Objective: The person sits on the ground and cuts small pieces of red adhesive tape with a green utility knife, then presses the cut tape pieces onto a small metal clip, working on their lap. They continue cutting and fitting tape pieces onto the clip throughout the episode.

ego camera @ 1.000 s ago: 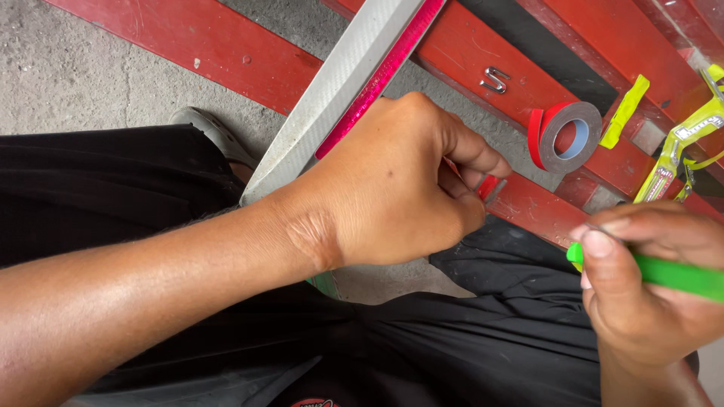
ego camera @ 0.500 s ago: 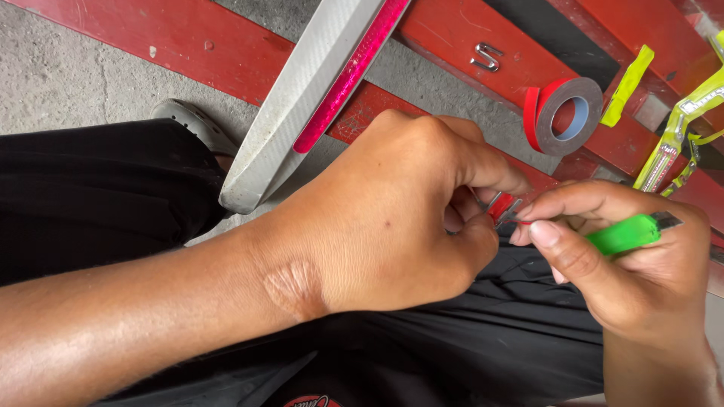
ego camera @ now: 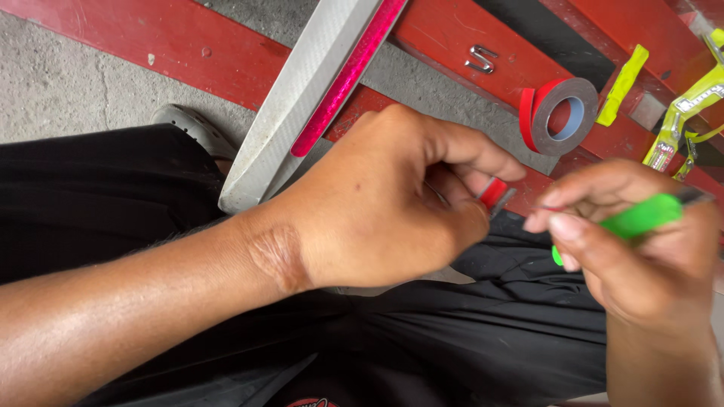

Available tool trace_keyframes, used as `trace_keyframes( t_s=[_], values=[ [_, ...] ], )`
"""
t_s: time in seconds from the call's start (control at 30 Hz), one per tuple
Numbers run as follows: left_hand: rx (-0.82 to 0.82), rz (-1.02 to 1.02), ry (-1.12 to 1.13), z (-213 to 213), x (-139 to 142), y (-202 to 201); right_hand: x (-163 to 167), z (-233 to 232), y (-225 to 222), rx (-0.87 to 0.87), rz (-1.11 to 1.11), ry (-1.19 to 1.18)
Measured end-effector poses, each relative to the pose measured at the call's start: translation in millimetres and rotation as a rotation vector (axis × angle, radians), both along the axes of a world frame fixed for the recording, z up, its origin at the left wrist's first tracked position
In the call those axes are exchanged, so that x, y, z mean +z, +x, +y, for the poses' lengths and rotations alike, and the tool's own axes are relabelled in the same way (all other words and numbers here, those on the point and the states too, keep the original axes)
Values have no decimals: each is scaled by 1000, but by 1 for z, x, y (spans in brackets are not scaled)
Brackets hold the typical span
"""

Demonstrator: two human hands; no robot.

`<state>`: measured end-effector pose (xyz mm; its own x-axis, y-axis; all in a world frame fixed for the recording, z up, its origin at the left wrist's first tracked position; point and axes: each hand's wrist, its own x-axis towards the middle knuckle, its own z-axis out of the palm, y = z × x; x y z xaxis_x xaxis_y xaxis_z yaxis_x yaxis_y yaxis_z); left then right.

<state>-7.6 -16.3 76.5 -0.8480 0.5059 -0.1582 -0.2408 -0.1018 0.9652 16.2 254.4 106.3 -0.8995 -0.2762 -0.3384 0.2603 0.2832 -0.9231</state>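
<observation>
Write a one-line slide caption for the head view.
Left hand pinches a small red strip; right hand grips a green-handled tool near a red tape roll.

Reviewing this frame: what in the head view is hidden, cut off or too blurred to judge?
- Small red piece pinched in the left hand: mostly covered by the fingers, so its shape is unclear.
- Green-handled tool in the right hand: motion-blurred, its tip hidden behind the fingers.
- Grey panel with a red strip: cut off by the top edge.
- Yellow-green items: cut off at the right edge.
</observation>
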Motion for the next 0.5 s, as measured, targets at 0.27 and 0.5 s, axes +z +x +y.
trace_keyframes(
  t_s=[0.27,0.5],
  values=[
    [16,-51,3,4,7,3,8,-25,2,346,331,658],
    [79,51,-12,14,17,9,20,-28,3,411,581,799]
  ],
)
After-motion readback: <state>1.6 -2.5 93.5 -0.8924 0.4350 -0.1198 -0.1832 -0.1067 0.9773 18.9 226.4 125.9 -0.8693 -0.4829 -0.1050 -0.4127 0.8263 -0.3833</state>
